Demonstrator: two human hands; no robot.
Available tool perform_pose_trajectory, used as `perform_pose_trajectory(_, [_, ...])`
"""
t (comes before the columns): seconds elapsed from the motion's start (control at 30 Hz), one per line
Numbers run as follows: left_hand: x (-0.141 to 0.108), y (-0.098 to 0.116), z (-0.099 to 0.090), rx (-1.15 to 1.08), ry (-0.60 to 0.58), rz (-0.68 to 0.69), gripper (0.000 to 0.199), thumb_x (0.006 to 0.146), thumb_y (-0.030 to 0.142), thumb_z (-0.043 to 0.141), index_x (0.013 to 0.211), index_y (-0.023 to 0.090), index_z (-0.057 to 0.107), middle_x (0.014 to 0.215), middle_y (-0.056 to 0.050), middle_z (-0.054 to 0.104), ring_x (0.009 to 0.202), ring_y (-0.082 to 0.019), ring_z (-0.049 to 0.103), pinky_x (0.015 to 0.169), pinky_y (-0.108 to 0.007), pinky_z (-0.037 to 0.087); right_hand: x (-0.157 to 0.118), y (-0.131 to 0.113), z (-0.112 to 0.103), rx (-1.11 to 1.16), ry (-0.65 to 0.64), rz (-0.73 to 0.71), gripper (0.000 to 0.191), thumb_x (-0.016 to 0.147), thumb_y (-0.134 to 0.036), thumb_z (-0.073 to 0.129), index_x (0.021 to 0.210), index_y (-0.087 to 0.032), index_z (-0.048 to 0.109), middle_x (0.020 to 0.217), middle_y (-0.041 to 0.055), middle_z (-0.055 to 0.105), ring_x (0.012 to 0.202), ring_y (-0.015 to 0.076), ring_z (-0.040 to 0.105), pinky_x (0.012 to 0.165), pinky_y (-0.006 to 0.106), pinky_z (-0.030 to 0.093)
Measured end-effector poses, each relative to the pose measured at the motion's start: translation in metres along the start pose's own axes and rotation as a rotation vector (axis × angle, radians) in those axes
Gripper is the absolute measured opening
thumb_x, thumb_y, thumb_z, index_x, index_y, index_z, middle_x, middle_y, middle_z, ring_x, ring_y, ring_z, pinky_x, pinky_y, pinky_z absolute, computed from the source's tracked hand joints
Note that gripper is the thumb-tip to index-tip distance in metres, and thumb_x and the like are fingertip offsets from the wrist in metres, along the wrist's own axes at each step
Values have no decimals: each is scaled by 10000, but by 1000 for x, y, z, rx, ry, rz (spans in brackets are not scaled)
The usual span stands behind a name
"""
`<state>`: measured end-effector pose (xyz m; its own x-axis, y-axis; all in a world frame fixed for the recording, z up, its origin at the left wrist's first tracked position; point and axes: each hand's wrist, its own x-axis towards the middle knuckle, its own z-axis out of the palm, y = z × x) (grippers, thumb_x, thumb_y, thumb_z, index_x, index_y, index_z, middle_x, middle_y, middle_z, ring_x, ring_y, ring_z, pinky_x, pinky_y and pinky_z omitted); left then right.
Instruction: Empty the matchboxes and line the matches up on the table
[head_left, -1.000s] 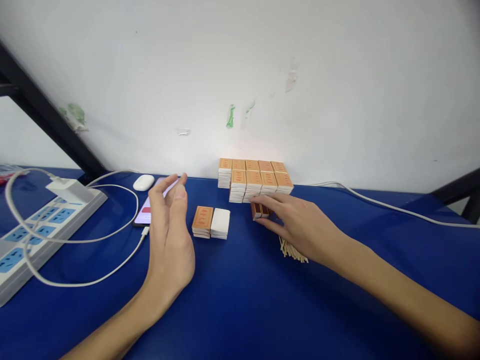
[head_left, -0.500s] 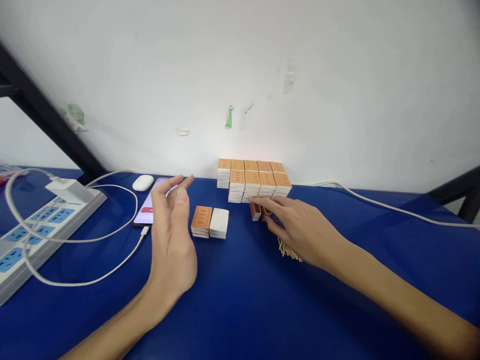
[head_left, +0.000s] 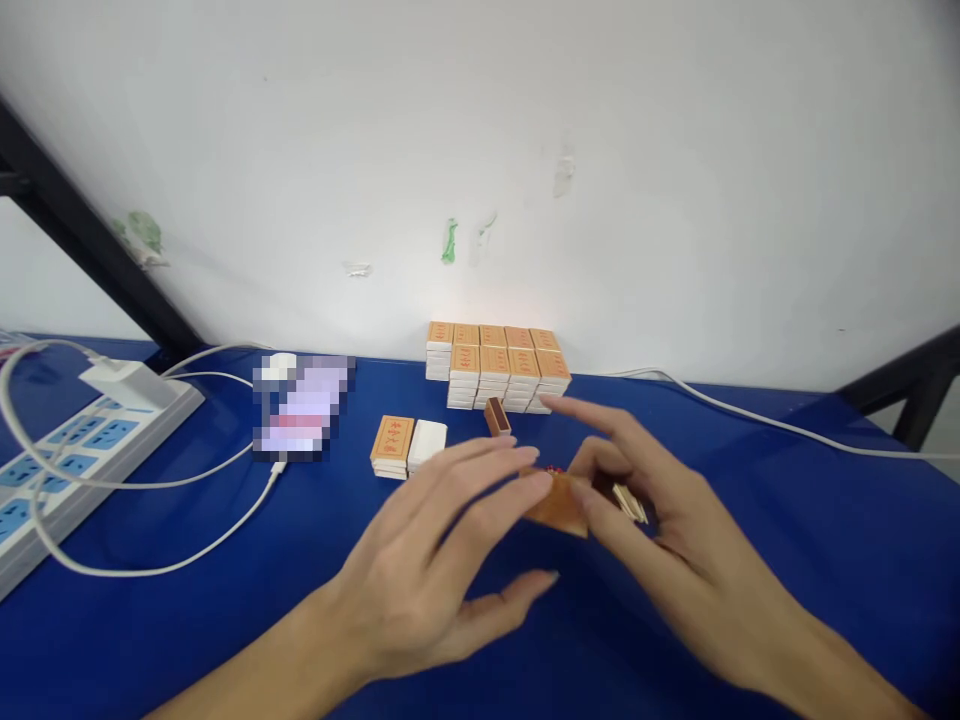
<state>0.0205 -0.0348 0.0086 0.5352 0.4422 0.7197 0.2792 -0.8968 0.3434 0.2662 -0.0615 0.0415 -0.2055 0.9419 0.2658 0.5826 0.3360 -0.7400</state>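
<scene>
Matchbox (head_left: 559,512) is now pinched in the right hand's (head_left: 679,545) grip, in front of the stack (head_left: 510,362), where one box (head_left: 496,416) remains on edge; the left hand (head_left: 424,565) has swung across, grip spread, so both hands meet there.

An orange matchbox (head_left: 559,508) tilts in the right hand (head_left: 675,530) beside red match heads (head_left: 553,469)

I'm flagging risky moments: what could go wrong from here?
The orange-brown box piece, held near one end by the right hand, might slip or tilt. That hand could also brush the matchsticks close by and scatter them, or nudge the small box in front of the stacked matchboxes.
</scene>
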Motion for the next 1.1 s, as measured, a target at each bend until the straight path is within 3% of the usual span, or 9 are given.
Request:
perform_pose_trajectory(0.13, [9, 11, 11, -143, -97, -51, 620, 1042, 253, 765, 1613, 233, 524, 1455, -155, 726, 1388, -304, 689, 1187, -469, 577, -12, 6, 11, 383, -129, 121, 532, 1136, -434, 535, 1657, -425, 425, 1004, 12, 707, 899, 229, 683, 831, 394, 580])
perform_pose_trajectory(0.23, [19, 12, 14, -177, -119, -149, 448, 1096, 268, 690, 1537, 271, 608, 1348, -121, 762, 1223, -262, 762, 1071, -413, 628, -12, 16, 15, 562, -110, 181, 497, 1131, -469, 551, 1620, -410, 482, 1064, 27, 710, 976, 241, 684, 876, 399, 570])
perform_pose_trajectory(0.33, [27, 8, 18, -278, -73, -252, 399, 1052, 338, 767, 1441, 294, 690, 1288, -87, 764, 1150, -249, 767, 1011, -390, 637, -9, 24, 14, 684, -81, 215, 436, 1131, -476, 546, 1559, -395, 563, 1027, 24, 683, 955, 234, 664, 840, 374, 555])
perform_pose_trajectory(0.53, [27, 4, 29, -477, 36, -397, 407, 913, 328, 928, 1298, 305, 797, 1190, -55, 780, 1077, -240, 760, 989, -394, 615, -8, 31, 15, 822, -143, 234, 486, 1113, -427, 622, 1591, -442, 535, 1020, -1, 671, 831, 175, 593, 744, 300, 521])
perform_pose_trajectory(0.67, [19, 5, 28, -549, 32, -445, 421, 894, 283, 944, 1293, 326, 815, 1171, -50, 782, 1039, -237, 755, 959, -394, 611, -14, 30, 19, 815, -186, 276, 537, 1094, -426, 667, 1609, -461, 516, 1176, 27, 707, 871, 178, 602, 735, 295, 537])
perform_pose_trajectory(0.8, [17, 6, 27, -650, 32, -576, 413, 871, 312, 966, 1262, 347, 839, 1177, -43, 779, 1078, -240, 741, 1005, -395, 589, -17, 28, 23, 845, -166, 311, 516, 1114, -445, 630, 1618, -431, 517, 1161, 40, 712, 860, 179, 615, 710, 297, 540])
perform_pose_trajectory(0.87, [19, 8, 26, -795, 65, -741, 361, 889, 347, 952, 1235, 359, 850, 1177, -40, 776, 1100, -234, 734, 1000, -375, 586, -16, 27, 23, 892, -153, 310, 480, 1127, -452, 595, 1601, -391, 544, 1069, 37, 707, 823, 180, 621, 688, 302, 539])
perform_pose_trajectory(0.97, [24, 14, 23, -1135, 101, -957, 333, 999, 418, 842, 1322, 340, 821, 1110, -53, 772, 1012, -197, 731, 870, -304, 599, -13, 25, 22, 931, -111, 295, 426, 1132, -460, 579, 1542, -346, 600, 903, 9, 659, 755, 175, 605, 640, 293, 523])
perform_pose_trajectory(1.1, [29, 23, 17, -1501, 165, -1040, 379, 1095, 495, 690, 1403, 289, 770, 998, -52, 733, 881, -163, 720, 817, -281, 603, -13, 23, 22, 880, -52, 295, 399, 1126, -483, 588, 1497, -337, 614, 856, -7, 641, 710, 169, 582, 591, 281, 504])
